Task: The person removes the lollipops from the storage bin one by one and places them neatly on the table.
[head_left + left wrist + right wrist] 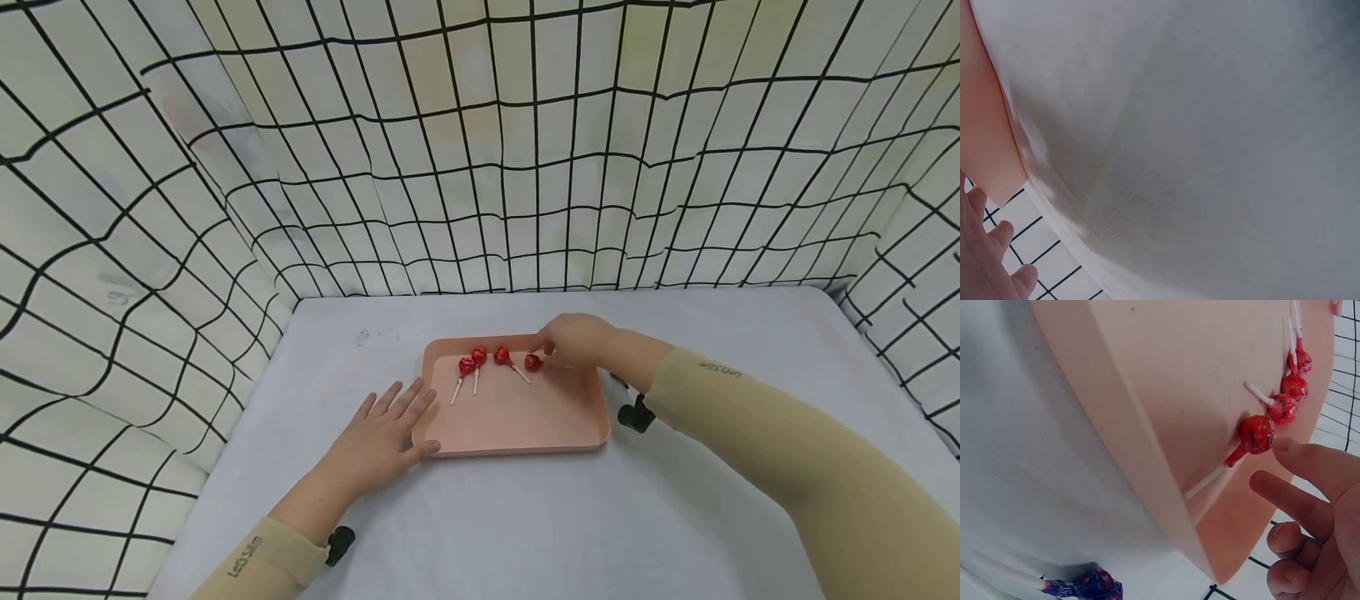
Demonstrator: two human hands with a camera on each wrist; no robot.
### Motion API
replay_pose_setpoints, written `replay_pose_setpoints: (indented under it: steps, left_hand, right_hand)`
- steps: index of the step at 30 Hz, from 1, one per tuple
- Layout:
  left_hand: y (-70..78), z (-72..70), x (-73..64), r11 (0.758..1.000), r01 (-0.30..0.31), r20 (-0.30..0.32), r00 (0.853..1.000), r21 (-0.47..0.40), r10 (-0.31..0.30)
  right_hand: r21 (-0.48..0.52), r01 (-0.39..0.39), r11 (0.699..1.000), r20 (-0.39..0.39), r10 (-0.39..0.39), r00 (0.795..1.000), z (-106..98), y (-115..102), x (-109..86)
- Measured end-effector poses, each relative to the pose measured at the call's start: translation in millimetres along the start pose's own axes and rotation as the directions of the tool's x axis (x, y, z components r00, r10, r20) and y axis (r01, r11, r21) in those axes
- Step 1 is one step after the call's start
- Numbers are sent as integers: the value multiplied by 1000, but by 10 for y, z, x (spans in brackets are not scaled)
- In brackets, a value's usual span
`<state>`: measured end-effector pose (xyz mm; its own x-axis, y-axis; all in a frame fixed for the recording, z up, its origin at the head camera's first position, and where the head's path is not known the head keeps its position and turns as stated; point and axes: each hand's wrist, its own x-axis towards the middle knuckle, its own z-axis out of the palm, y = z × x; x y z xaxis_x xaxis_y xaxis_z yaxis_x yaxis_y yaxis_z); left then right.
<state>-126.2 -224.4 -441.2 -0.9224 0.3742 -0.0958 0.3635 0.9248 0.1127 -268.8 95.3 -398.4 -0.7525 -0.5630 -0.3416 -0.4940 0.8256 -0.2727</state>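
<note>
Several red-wrapped lollipops with white sticks lie in a shallow pink tray [517, 429], toward its far side. My right hand [581, 340] is over the tray's far right corner, beside the rightmost red lollipop [1257, 434]. In the right wrist view its thumb tip is at that candy, touching or nearly so, while the index finger stands apart and nothing is pinched. That lollipop's stick leans toward the tray wall. My left hand [384, 439] lies with spread fingers at the tray's left edge, thumb at the near left corner. The left wrist view shows little beyond fingers and tray side.
A purple-wrapped lollipop [1094, 585] lies on the white cloth outside the tray, mostly hidden by my right arm in the head view. White walls with a black grid [510, 167] stand behind and beside the table [525, 525]. Dark wrist devices are on both arms.
</note>
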Motion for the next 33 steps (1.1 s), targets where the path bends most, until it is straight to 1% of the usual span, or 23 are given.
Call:
replay_pose_setpoints:
  steps: [4, 6, 16, 22, 26, 29, 33]
  left_hand:
    - [2, 1, -2, 1000, 5, 0, 1000, -4, -5]
    - [4, 1, -2, 1000, 8, 2, 1000, -4, -8]
    - [20, -20, -9, 1000, 12, 10, 1000, -7, -12]
    - [14, -11, -8, 1000, 12, 8, 1000, -9, -12]
    - [7, -8, -7, 1000, 7, 3, 1000, -6, -7]
    - [2, -7, -5, 1000, 4, 3, 1000, -10, -4]
    - [-2, -3, -3, 1000, 11, 7, 1000, -12, -11]
  right_hand:
    - [5, -9, 1000, -3, 9, 1000, -2, 9, 23]
    - [-1, 3, 1000, -9, -3, 1000, 7, 11, 41]
    - [-55, 111, 992, -25, -112, 993, 60, 12, 134]
    - [-94, 165, 982, -28, -169, 985, 92, 15, 197]
    - [-120, 202, 972, -17, -205, 979, 89, -3, 219]
    - [-129, 207, 970, -2, -209, 978, 88, -12, 234]
    - [-87, 172, 981, 23, -170, 985, 96, -10, 249]
